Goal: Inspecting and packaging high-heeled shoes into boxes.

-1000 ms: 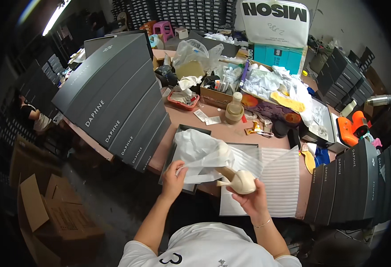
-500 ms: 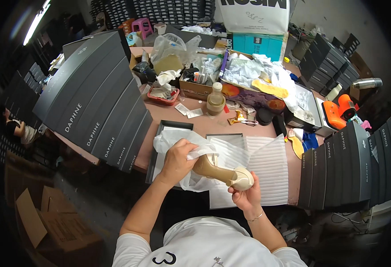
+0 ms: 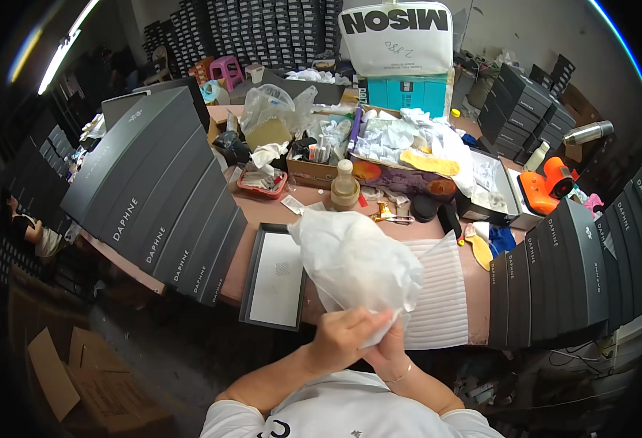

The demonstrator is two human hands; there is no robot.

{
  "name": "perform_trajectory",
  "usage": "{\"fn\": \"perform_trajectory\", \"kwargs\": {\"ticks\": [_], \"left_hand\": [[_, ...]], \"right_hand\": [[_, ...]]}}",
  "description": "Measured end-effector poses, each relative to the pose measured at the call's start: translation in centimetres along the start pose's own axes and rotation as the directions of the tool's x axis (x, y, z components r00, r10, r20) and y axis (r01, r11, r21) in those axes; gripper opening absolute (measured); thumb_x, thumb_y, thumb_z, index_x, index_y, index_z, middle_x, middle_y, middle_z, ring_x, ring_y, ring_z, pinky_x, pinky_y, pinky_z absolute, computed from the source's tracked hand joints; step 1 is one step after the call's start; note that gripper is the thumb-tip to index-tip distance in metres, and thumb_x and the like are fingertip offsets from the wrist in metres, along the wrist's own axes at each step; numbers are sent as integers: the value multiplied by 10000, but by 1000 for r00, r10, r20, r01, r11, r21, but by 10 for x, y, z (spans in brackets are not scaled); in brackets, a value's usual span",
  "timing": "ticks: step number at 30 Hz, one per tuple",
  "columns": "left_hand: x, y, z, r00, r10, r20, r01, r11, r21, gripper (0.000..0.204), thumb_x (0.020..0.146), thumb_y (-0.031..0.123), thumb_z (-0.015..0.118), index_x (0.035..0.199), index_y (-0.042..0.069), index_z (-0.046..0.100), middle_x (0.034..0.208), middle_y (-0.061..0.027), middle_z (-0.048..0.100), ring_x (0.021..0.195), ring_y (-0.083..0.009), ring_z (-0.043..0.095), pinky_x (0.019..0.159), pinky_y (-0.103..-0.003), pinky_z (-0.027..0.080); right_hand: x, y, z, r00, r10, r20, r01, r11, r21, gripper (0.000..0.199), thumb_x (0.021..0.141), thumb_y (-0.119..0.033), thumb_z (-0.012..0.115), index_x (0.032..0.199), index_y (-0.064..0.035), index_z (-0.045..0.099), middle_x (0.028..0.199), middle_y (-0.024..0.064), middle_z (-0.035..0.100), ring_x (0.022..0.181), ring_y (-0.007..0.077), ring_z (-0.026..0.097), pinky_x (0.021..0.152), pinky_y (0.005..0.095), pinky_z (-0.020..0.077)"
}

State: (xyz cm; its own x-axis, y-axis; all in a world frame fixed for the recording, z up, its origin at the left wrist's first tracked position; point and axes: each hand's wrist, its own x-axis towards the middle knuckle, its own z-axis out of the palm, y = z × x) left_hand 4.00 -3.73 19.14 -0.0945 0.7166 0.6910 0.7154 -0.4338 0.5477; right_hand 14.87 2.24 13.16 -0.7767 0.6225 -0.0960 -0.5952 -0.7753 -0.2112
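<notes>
A thin white translucent bag bulges in front of me above the table, with a pale shape inside; the shoe itself cannot be made out through it. At the bag's near end, my left hand is closed on the gathered material. Close against it, my right hand pinches the same end. To the left of the bag lies an open dark grey shoe box with a white bottom. A ribbed white foam sheet lies on the table to the right, partly covered by the bag.
Dark shoe boxes stand stacked at the left, and more boxes stand at the right. Behind the bag are a glue bottle in a tape roll, a red basket, a carton of crumpled paper and an orange tool.
The cream heeled shoe, half out of the bag before, is now out of sight within it. My right hand has left the shoe's toe, and both hands have come together at the bag's near end.
</notes>
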Motion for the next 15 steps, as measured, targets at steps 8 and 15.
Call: {"fn": "perform_trajectory", "kwargs": {"ticks": [8, 15], "left_hand": [[-54, 25, 47, 933, 150, 328, -7, 918, -397, 617, 637, -28, 722, 1232, 29, 569, 946, -131, 573, 740, -257, 600, 616, -305, 495], [-91, -26, -5, 604, -786, 132, 421, 174, -890, 861, 878, 435, 635, 1486, 91, 131, 1446, -91, 333, 1272, -240, 398, 1011, -410, 392]], "right_hand": [[35, 4, 10, 986, -130, 108, 169, 810, -562, 527, 923, -302, 506, 1384, -79, 380, 1401, 106, 422, 1253, 258, 463, 1048, 384, 383], [29, 48, -12, 875, 156, 459, 455, 63, -888, 571, 949, -352, 473, 1434, -99, 308, 1442, 102, 363, 1283, 273, 430, 1031, 407, 401]]}}
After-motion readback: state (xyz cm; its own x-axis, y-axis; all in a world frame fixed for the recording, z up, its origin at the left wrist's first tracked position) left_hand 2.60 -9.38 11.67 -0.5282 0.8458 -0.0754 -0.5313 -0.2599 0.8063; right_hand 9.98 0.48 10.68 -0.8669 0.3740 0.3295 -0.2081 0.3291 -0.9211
